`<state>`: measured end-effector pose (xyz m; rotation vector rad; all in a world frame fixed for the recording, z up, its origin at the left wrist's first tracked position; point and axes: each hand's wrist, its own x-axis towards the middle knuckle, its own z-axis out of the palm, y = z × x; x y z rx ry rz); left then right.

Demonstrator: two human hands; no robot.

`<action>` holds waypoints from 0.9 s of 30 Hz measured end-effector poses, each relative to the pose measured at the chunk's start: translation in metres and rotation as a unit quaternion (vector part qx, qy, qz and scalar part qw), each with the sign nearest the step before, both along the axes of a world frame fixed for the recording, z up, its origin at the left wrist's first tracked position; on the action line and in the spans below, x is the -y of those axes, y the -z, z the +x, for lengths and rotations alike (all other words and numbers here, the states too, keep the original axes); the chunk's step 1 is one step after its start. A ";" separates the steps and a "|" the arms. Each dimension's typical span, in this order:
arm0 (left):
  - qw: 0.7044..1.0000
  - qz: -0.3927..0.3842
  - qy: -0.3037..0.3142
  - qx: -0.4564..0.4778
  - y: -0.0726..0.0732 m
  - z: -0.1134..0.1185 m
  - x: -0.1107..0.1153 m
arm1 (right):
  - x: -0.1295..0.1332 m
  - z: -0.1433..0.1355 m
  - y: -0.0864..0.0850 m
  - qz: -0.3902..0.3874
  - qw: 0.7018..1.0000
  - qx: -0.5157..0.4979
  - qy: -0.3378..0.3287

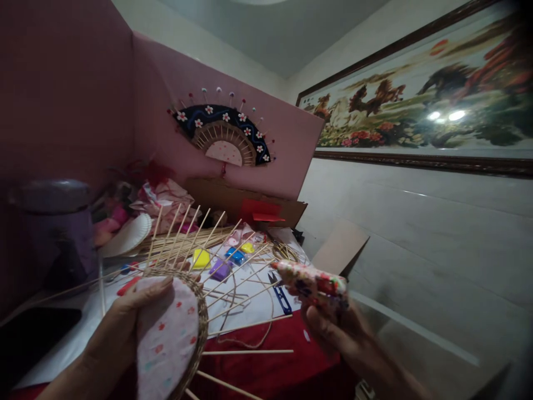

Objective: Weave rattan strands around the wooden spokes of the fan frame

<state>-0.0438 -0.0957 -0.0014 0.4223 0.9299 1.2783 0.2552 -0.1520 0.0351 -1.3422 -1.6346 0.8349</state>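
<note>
My left hand point(125, 319) grips a half-round fan piece point(170, 344), thumb on its pale, pink-dotted face and fingers behind. Braided twine point(202, 311) runs along its curved edge, and thin wooden sticks point(247, 351) fan outward from it. My right hand point(333, 330) is wrapped around a flower-patterned hot glue gun point(312, 278). Its tip points left, close to the ends of the upper sticks; whether it touches one I cannot tell. Blue thread snips point(282, 295) lie on the white sheet just left of the glue gun.
Yellow point(201, 259), blue and purple clay packs lie behind the sticks, near a bundle of thin sticks point(183, 244). A paper plate point(129, 236) and a purple container point(54, 239) stand left. A finished fan point(225, 133) hangs on the pink board. Red cloth point(266, 372) covers the front.
</note>
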 end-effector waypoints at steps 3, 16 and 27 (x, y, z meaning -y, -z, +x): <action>0.996 0.065 0.036 -0.050 -0.002 0.004 -0.019 | -0.003 -0.022 -0.012 -0.020 0.999 0.006 -0.045; 0.991 0.081 0.094 -0.045 0.003 0.003 -0.018 | -0.017 -0.039 -0.018 -0.083 0.992 0.062 -0.070; 0.995 0.061 0.062 -0.048 -0.001 0.004 -0.017 | -0.009 -0.036 -0.019 -0.059 0.993 0.056 -0.084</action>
